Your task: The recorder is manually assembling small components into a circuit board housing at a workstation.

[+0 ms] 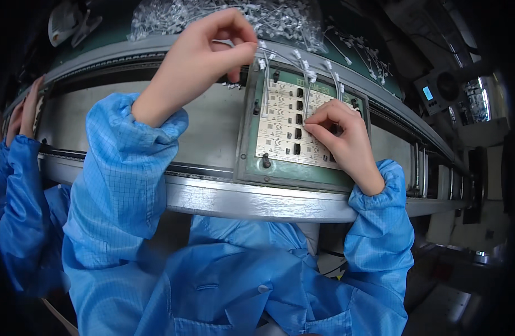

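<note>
A green fixture (247, 162) carries a panel of white circuit boards (277, 131) with black components down the middle. My left hand (210, 59) is raised beyond the fixture's far left corner, fingers closed in a pinch at a thin wire lead (282, 57). Over the panel, my right hand (344, 134) pinches the lower end of another wire lead (308, 101) beside the black components; its tip is hidden by the fingers. More leads with white connectors (329, 66) hang over the fixture's far edge.
Behind the rail lies a clear plastic bag (173, 19) full of wire leads, with loose leads (358, 50) to its right. A metal conveyor rail (257, 203) runs along the near side. At the far left are a co-worker's hands (25, 112). A device with a lit screen (427, 93) stands right.
</note>
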Available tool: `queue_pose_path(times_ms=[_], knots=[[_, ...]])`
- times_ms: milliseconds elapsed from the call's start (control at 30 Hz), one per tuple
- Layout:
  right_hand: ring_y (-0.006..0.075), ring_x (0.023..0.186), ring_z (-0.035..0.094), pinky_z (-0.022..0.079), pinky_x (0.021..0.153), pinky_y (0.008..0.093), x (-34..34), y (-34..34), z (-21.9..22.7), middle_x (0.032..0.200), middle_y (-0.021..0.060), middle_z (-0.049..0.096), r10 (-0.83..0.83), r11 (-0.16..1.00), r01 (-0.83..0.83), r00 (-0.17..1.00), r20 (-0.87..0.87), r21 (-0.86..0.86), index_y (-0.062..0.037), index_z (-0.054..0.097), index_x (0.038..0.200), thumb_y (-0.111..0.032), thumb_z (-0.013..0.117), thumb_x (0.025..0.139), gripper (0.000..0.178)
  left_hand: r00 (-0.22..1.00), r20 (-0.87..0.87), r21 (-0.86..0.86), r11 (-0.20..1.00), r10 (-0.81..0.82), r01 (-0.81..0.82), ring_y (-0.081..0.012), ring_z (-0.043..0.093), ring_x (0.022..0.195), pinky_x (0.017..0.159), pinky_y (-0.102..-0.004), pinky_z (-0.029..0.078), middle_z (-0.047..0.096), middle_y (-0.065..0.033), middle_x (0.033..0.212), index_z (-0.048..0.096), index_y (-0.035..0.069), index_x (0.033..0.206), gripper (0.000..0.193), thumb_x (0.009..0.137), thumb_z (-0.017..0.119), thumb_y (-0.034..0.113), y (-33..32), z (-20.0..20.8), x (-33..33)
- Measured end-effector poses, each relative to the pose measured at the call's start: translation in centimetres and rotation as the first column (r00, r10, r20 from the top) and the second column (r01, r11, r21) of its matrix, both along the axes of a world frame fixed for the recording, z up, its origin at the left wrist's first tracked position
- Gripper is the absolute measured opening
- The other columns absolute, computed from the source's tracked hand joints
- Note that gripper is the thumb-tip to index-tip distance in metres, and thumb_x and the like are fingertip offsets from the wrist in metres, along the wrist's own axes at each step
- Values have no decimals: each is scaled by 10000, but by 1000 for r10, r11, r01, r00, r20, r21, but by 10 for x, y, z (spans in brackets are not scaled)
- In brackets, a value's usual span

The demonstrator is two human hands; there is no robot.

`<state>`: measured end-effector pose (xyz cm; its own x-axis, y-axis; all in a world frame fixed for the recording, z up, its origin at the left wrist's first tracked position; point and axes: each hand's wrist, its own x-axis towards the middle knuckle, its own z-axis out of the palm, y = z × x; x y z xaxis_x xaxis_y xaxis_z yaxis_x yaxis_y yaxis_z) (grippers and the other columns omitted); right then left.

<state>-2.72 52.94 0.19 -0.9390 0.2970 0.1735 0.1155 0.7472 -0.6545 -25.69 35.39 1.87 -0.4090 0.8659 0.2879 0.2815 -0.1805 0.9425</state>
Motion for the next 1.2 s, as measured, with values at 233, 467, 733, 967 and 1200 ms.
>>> queue_pose_path(times_ms=[233,467,733,967,1200], knots=[[132,695,593,471,640,259,3,3,-5,827,64,645,-34,996,33,999,4,88,24,671,857,23,714,806,67,964,239,93,991,-118,98,-56,610,711,635,-208,494,648,-24,854,604,4,983,101,922,664,58,9,-1,15],[150,733,598,459,718,285,-1,-4,-1,814,63,640,-27,983,29,1000,-13,182,5,684,864,-9,724,801,76,973,-150,385,896,-176,221,-80,642,818,727,-219,518,683,-39,923,627,-11,1037,133,942,655,77,15,-12,2],[227,978,577,358,924,390,15,-24,9,997,39,635,63,831,-45,998,-13,555,-80,706,1032,-37,661,831,211,998,-16,145,988,-55,57,-137,678,915,851,-261,538,706,-96,1022,652,2,1131,212,984,614,148,5,0,7],[310,1118,542,363,1012,418,10,21,23,1186,132,607,-35,912,40,999,-22,409,-60,708,1063,-61,579,838,259,962,269,558,806,49,-197,-188,697,887,838,-300,553,711,-137,956,629,-37,1032,125,958,620,63,25,3,-4],[309,1183,521,314,1063,420,20,18,14,1202,119,606,23,813,-37,999,32,582,-100,749,1005,-59,622,818,230,945,325,375,913,34,-161,-191,691,961,871,-290,540,700,-130,1008,619,-29,1077,154,959,636,67,16,-7,14]])
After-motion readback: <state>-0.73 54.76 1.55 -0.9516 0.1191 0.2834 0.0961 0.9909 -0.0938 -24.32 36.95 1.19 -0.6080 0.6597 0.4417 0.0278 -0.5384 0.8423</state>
